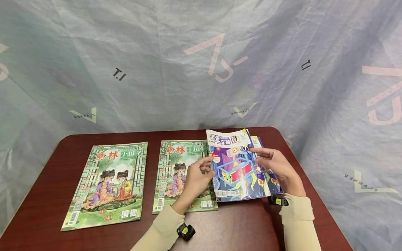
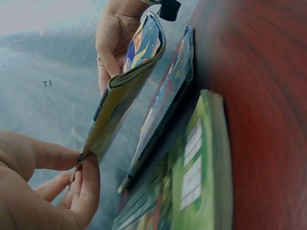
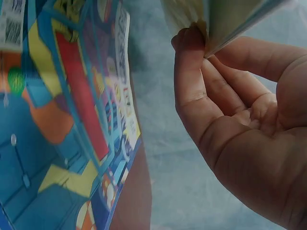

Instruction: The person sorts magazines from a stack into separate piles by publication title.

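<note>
A magazine with a purple and blue cover (image 1: 233, 174) is held above the table between both hands, its pages slightly bowed. My left hand (image 1: 198, 176) pinches its left edge between thumb and fingers, and my right hand (image 1: 279, 167) pinches the opposite edge. Beneath it lies a second magazine with the same cover (image 1: 274, 179), mostly hidden in the head view; the right wrist view shows more of that lower magazine (image 3: 72, 110). Partly under the left hand, a green magazine (image 1: 169, 167) with cartoon children lies flat.
Another green magazine (image 1: 108, 184) of the same issue rests at the left of the dark red table (image 1: 238, 226). A grey printed cloth (image 1: 176, 69) hangs behind the table and along its sides.
</note>
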